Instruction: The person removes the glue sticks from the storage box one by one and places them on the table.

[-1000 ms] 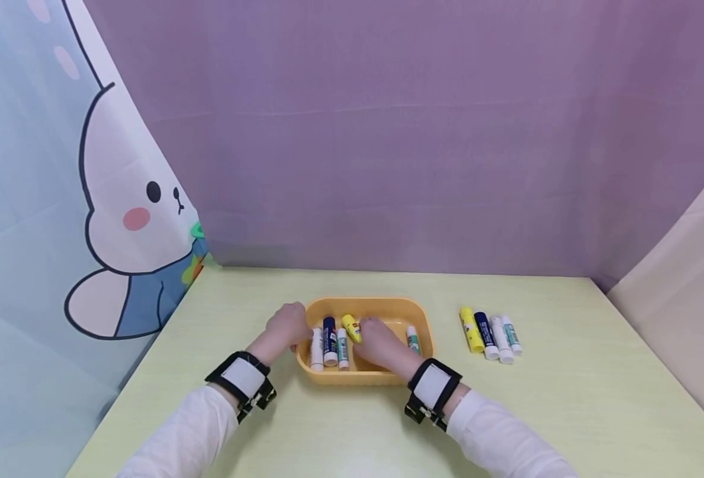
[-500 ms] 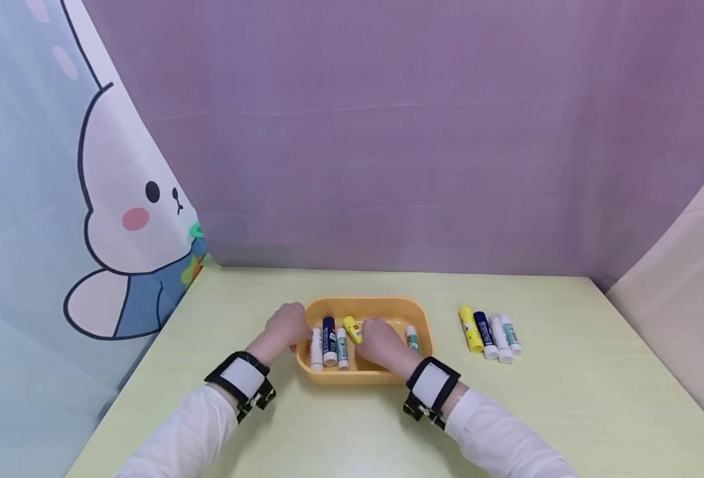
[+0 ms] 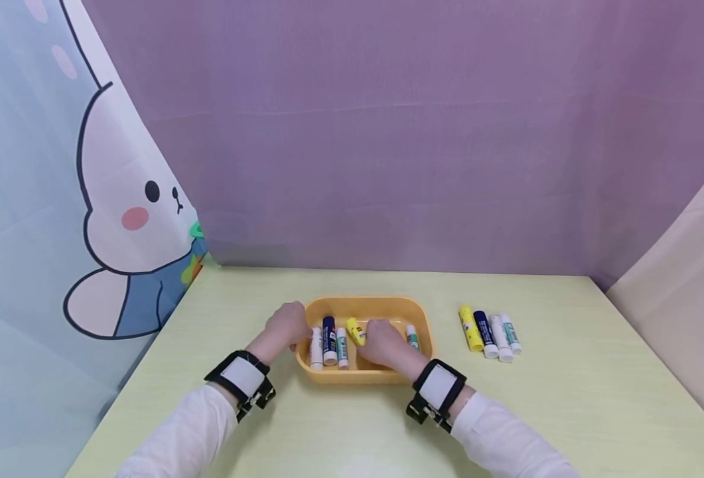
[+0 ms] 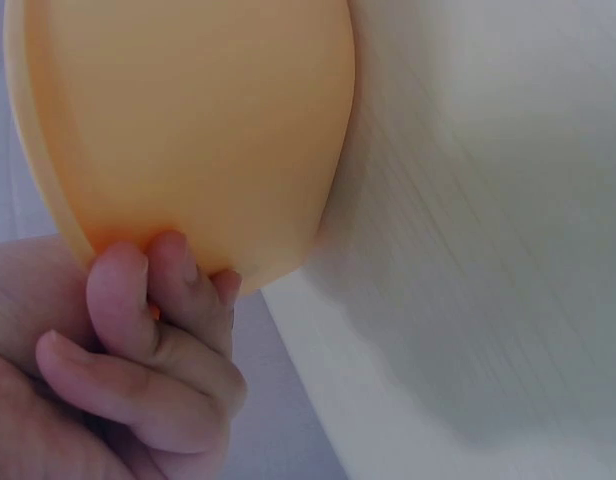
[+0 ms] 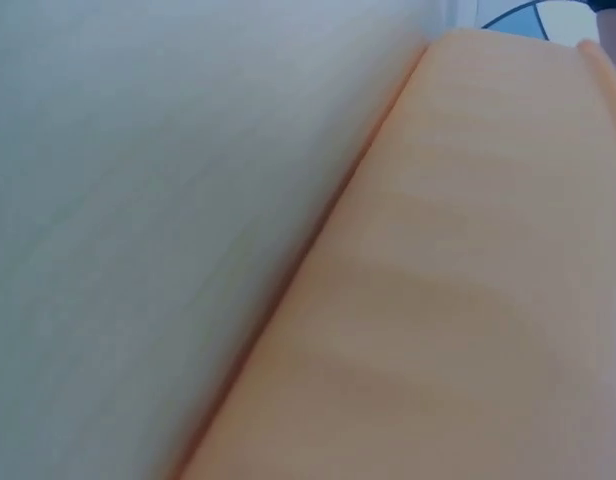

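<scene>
An orange-yellow plastic basket (image 3: 363,377) stands on the table. My left hand (image 3: 288,325) grips its left rim, thumb and fingers around the edge in the left wrist view (image 4: 158,350). Inside lie a white glue stick (image 3: 316,350), a navy one (image 3: 329,342) and a slim white-and-teal one (image 3: 342,348), side by side at the left. My right hand (image 3: 385,343) reaches into the basket and holds the lower end of a yellow glue stick (image 3: 355,330), which tilts. Its fingertips are hidden. Another white-and-teal glue stick (image 3: 412,336) lies at the basket's right end.
To the right of the basket, a row of several glue sticks lies on the table: yellow (image 3: 471,328), navy (image 3: 486,334), white (image 3: 500,337) and white-and-teal (image 3: 511,333). A purple curtain (image 3: 387,146) hangs behind the table (image 3: 566,385).
My right hand has shifted slightly to the right inside the basket, and the yellow glue stick has moved along with it. My left hand stays on the rim.
</scene>
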Demonstrator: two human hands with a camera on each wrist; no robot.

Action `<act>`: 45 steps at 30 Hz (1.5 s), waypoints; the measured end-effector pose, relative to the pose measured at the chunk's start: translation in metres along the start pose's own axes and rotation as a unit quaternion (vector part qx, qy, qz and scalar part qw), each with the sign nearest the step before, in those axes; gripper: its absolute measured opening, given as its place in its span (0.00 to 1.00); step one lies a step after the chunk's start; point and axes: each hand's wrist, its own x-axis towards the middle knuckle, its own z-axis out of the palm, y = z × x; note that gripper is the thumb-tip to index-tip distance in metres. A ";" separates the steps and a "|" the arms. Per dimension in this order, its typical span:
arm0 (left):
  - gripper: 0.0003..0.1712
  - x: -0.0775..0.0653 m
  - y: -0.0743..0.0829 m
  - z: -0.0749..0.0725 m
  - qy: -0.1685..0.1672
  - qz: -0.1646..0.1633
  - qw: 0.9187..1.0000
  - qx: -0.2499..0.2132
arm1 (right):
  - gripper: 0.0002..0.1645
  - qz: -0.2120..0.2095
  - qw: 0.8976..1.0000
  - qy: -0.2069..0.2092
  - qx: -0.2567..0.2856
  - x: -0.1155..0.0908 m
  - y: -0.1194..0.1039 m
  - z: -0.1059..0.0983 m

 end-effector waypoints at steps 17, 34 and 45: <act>0.13 0.001 -0.002 -0.001 -0.002 -0.004 1.000 -0.002 | 0.18 -0.056 0.996 0.039 0.053 -0.028 0.006 -0.069; 0.10 0.000 -0.002 -0.001 0.003 0.005 1.000 -0.001 | 0.23 -0.058 0.992 0.112 0.017 -0.053 0.063 -0.133; 0.12 0.002 -0.002 0.001 0.001 0.004 1.000 -0.003 | 0.28 -0.008 0.992 0.122 0.014 -0.069 0.120 -0.155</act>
